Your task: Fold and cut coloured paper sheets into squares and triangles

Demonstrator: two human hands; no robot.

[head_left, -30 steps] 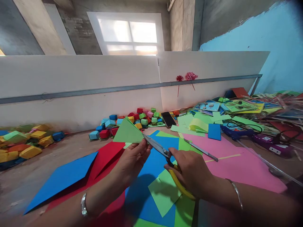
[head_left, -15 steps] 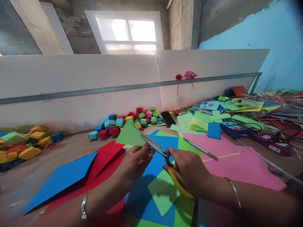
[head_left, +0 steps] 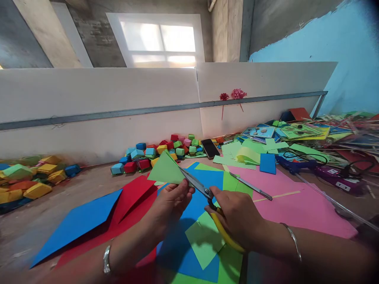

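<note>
Between the fingers and thumb of my left hand (head_left: pixel 174 197) is a folded piece of light green paper (head_left: pixel 164 169), held up above the work surface. My right hand (head_left: pixel 237 215) is closed round the yellow handles of a pair of scissors (head_left: pixel 199 184). The scissor blades point up and left and lie along the right edge of the folded paper, near my left fingertips. Below both hands, green paper pieces (head_left: pixel 204 240) rest on a large blue sheet (head_left: pixel 186 256). A red folded sheet (head_left: pixel 133 197) and another blue sheet (head_left: pixel 83 225) lie on the left.
A utility knife (head_left: pixel 251 186) lies on pink paper (head_left: pixel 310 209) at right. Small coloured paper blocks (head_left: pixel 139 156) and a phone (head_left: pixel 210 148) sit by the white panel. A purple glue gun (head_left: pixel 334 177) and heaped papers (head_left: pixel 304 132) fill the right. Yellow blocks (head_left: pixel 38 191) stand far left.
Both hands, the green paper and the scissors have shifted very slightly to the right. The scissors still lie at the paper's edge. Everything else stays in place.
</note>
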